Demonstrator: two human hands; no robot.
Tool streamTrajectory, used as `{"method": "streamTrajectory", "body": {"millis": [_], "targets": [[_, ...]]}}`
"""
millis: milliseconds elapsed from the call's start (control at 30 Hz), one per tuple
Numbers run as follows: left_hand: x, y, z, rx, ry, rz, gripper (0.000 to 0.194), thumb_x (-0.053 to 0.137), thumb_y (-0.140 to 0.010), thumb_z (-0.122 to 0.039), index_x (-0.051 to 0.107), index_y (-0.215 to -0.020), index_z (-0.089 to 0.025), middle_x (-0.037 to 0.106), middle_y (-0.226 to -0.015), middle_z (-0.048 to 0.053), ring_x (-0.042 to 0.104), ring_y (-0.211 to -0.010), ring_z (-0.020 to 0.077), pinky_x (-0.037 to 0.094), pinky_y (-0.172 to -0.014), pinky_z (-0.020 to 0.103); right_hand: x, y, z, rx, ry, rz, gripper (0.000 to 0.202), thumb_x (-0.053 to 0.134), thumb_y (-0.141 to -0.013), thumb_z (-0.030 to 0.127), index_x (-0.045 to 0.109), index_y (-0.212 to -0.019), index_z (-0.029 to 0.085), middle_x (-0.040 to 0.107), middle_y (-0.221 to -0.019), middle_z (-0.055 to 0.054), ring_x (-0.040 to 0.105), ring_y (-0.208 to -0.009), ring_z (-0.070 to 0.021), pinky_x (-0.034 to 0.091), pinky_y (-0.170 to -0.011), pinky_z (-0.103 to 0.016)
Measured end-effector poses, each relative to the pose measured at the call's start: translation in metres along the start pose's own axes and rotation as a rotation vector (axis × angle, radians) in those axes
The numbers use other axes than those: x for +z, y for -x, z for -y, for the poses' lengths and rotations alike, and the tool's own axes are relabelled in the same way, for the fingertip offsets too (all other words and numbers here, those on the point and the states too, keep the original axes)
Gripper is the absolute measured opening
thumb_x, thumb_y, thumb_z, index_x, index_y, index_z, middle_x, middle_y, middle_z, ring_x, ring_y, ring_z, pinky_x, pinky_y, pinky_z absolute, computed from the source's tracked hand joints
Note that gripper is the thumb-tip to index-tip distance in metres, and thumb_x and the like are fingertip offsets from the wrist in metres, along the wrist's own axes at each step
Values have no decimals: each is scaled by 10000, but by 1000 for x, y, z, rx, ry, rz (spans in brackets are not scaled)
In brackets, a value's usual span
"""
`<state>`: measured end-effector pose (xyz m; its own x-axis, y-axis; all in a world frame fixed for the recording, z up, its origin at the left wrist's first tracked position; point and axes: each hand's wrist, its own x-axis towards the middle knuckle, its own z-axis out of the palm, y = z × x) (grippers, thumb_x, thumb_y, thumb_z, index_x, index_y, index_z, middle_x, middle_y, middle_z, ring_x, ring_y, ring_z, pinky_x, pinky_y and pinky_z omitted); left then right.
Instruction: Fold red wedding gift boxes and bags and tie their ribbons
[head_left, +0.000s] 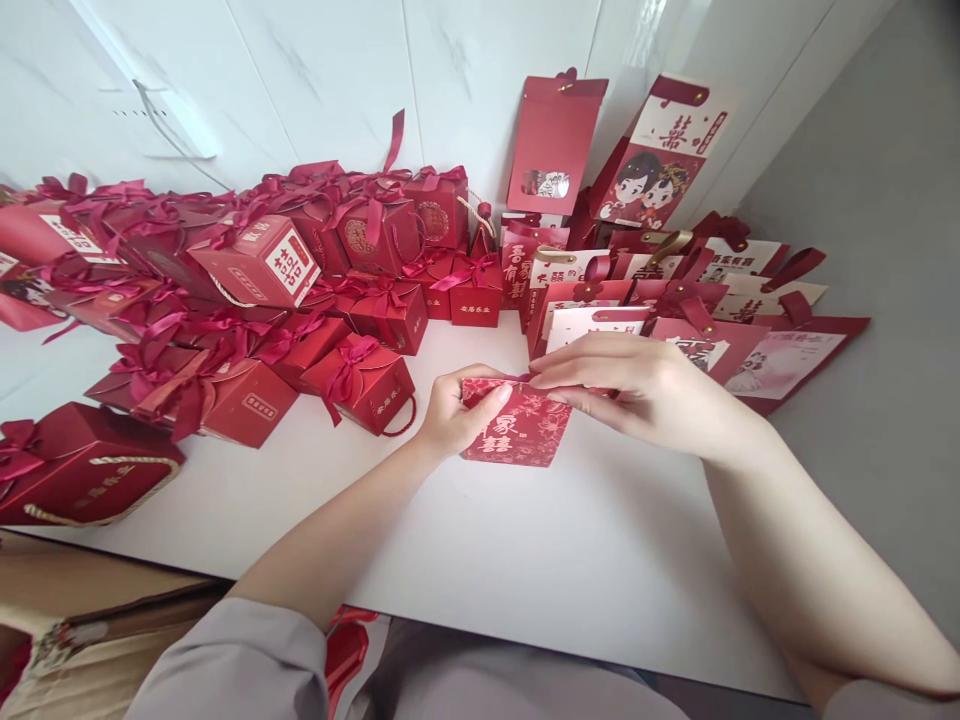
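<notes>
A small red gift box [517,440] with pale floral print and Chinese characters stands upright on the white table, in front of my body. My left hand [461,412] grips it by its upper left side, thumb on the printed front and fingers behind. Over its top edge, my right hand [615,385] is closed, its fingertips pinching at a dark red strip there. The right fingers partly hide this strip and the box's upper right corner. Just behind the right hand stand several finished-looking red and white gift boxes [596,318] with strap handles.
Many red boxes with ribbon bows [360,385] are piled across the left and back of the white table [450,560]. Two tall boxes [556,140] stand against the tiled wall. A grey wall [885,250] bounds the right side. A cardboard carton [90,590] sits below the table's front left edge.
</notes>
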<state>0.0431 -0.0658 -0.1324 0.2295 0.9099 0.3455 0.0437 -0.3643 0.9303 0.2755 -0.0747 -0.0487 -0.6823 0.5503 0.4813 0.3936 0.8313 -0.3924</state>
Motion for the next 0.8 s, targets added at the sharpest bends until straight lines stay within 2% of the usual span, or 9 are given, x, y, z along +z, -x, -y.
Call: {"method": "streamTrajectory", "body": {"millis": [200, 400, 633, 800], "targets": [[1, 0, 2, 47, -62, -51, 220, 697, -841, -354, 708, -768, -147, 694, -780, 50, 662, -720, 163, 518, -665, 255, 7, -3, -3, -60, 64, 43, 301, 521, -998, 180, 711, -1222, 252, 737, -1196, -55, 723, -1018, -225, 594, -855, -365], [1, -1, 3, 88, -82, -51, 191, 699, -827, -326, 704, -758, -148, 697, -769, 50, 663, -700, 155, 525, -655, 250, 10, -2, -3, -89, 90, 59, 318, 532, -1002, 199, 683, -1278, 246, 727, -1199, -69, 716, -1013, -218, 583, -879, -357], [-1, -2, 5, 107, -84, -33, 147, 688, -813, -291, 699, -794, -146, 706, -792, 55, 666, -732, 164, 529, -673, 261, 16, -3, -5, -76, 130, 162, 400, 515, -1008, 212, 587, -1394, 286, 671, -1295, -75, 686, -1098, -242, 574, -931, -390], [-1, -1, 1, 83, -46, -9, 156, 706, -795, -304, 703, -810, -148, 716, -787, 54, 668, -706, 162, 534, -652, 256, 11, -3, -6, -109, 5, 36, 324, 534, -992, 191, 676, -1274, 259, 676, -1264, -74, 679, -1096, -226, 571, -934, -353]]}}
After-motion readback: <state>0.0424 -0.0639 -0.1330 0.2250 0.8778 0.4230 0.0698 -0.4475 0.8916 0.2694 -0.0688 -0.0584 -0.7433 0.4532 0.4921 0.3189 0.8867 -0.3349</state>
